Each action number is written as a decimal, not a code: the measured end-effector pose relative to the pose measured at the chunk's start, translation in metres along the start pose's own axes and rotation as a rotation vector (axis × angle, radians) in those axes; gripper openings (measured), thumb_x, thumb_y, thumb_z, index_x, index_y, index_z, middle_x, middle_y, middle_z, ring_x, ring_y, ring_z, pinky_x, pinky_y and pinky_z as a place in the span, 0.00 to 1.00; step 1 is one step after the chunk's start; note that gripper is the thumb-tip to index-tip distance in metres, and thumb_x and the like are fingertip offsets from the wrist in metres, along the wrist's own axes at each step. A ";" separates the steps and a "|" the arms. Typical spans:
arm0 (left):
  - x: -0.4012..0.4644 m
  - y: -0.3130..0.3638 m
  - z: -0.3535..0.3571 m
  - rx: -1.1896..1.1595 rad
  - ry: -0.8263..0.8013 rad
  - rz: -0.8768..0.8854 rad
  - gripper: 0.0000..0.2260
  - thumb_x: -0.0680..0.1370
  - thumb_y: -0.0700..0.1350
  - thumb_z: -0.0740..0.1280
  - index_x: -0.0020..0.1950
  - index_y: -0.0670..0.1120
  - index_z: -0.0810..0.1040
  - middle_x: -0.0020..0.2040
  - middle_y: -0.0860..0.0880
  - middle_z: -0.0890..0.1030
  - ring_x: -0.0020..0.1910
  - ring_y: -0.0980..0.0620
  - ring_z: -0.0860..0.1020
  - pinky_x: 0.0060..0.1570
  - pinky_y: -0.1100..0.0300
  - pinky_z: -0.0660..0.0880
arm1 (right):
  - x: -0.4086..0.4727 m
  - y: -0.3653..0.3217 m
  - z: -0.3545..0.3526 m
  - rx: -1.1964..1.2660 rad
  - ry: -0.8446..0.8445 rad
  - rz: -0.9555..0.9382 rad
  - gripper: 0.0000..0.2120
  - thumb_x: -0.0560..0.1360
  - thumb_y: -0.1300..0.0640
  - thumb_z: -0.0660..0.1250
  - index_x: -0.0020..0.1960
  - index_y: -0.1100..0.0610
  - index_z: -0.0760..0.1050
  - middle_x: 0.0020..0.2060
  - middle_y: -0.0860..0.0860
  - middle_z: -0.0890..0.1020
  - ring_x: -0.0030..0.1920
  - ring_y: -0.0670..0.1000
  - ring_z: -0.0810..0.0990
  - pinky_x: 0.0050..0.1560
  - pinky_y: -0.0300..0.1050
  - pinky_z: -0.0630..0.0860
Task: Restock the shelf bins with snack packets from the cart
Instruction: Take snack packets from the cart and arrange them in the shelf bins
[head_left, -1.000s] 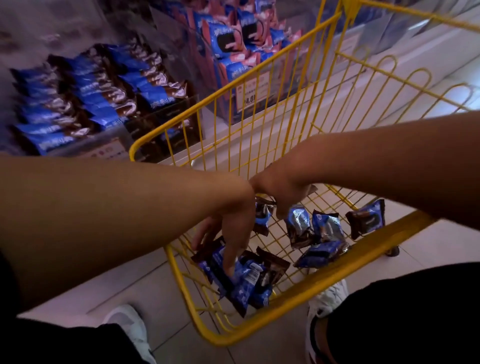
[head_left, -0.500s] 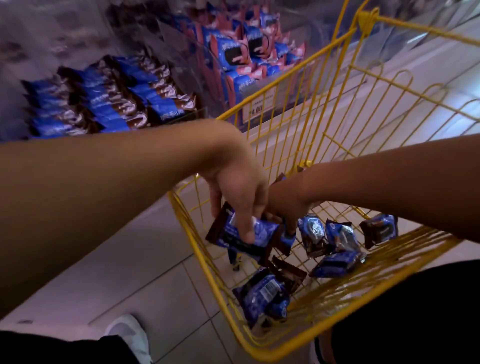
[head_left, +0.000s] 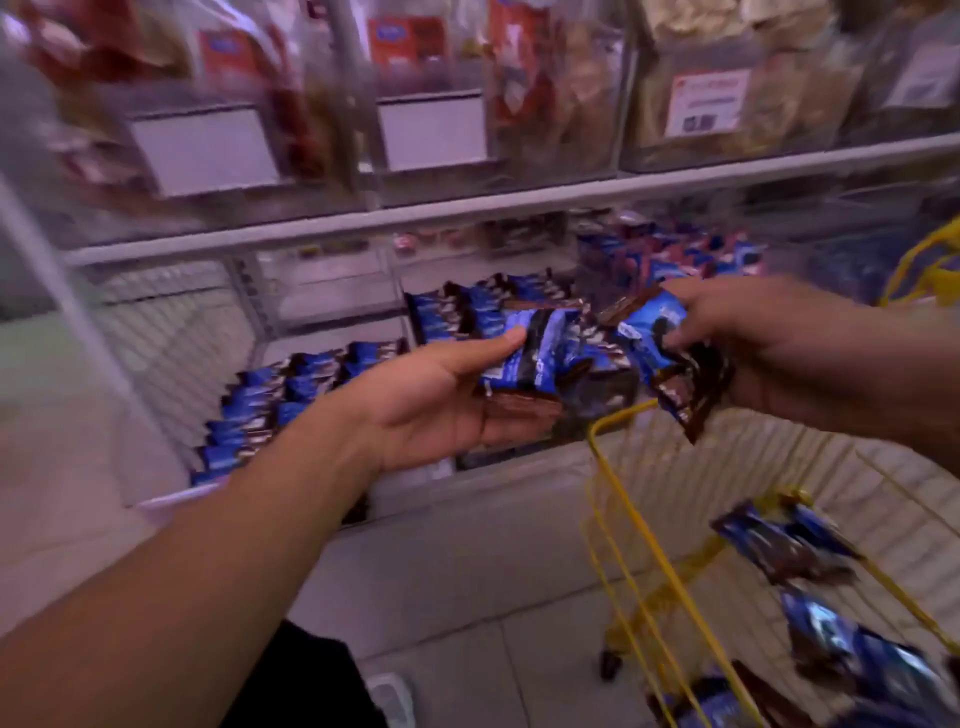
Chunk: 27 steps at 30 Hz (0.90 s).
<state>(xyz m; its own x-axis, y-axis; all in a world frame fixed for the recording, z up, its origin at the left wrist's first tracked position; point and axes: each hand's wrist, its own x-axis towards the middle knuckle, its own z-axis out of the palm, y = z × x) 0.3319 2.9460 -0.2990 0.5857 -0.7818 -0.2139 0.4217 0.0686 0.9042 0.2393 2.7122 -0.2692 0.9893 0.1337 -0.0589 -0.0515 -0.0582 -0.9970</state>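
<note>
Head view, blurred by motion: my left hand (head_left: 441, 400) is raised palm up in front of the lower shelf, thumb pressed over a small stack of blue-and-brown foil snack packets (head_left: 530, 358), fingers curled beneath them. My right hand (head_left: 779, 348) is just beside it, its grip pinched on another bunch of the same blue packets (head_left: 670, 358), whose brown crimped ends hang down over the corner of the yellow wire cart (head_left: 613, 421). The two bunches nearly touch.

Bare pale tiled floor (head_left: 467, 587) lies between me and the shelf base, and the cart stands to my right with its rim close to the shelf front. A white shelf edge (head_left: 467, 210) runs across above both hands.

On the lower shelf, clear plastic bins (head_left: 322, 291) hold rows of blue packets (head_left: 260, 410) standing on edge; the row to the left runs to the front lip. A bin further right holds blue and pink packets (head_left: 675, 254). Upper bins (head_left: 561, 104) hold red and tan bagged snacks, too blurred to tell apart. Several loose blue packets (head_left: 779, 540) lie in the cart.
</note>
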 end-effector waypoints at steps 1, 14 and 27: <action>-0.006 0.001 -0.009 -0.072 0.030 0.014 0.22 0.72 0.47 0.68 0.64 0.39 0.79 0.60 0.39 0.80 0.54 0.43 0.80 0.55 0.49 0.80 | 0.015 0.002 0.020 -0.042 0.052 -0.014 0.14 0.70 0.65 0.64 0.54 0.61 0.78 0.38 0.58 0.78 0.30 0.48 0.78 0.27 0.41 0.76; -0.035 0.008 -0.102 -0.434 0.060 0.097 0.18 0.75 0.50 0.60 0.52 0.40 0.83 0.50 0.39 0.83 0.37 0.43 0.81 0.37 0.58 0.79 | 0.124 0.002 0.120 -0.050 -0.185 -0.106 0.19 0.71 0.52 0.73 0.61 0.55 0.80 0.51 0.58 0.84 0.43 0.53 0.82 0.46 0.50 0.78; -0.033 0.013 -0.114 -0.054 0.134 0.000 0.36 0.79 0.69 0.50 0.60 0.41 0.82 0.50 0.39 0.84 0.36 0.46 0.84 0.31 0.58 0.79 | 0.133 0.015 0.123 0.115 -0.036 -0.181 0.15 0.71 0.53 0.70 0.55 0.58 0.76 0.38 0.54 0.82 0.33 0.47 0.80 0.30 0.43 0.79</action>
<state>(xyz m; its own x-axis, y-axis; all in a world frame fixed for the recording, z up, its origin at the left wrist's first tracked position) 0.3968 3.0440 -0.3227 0.6713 -0.6922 -0.2651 0.4562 0.1040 0.8838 0.3535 2.8510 -0.2983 0.9783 0.1676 0.1222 0.1094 0.0833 -0.9905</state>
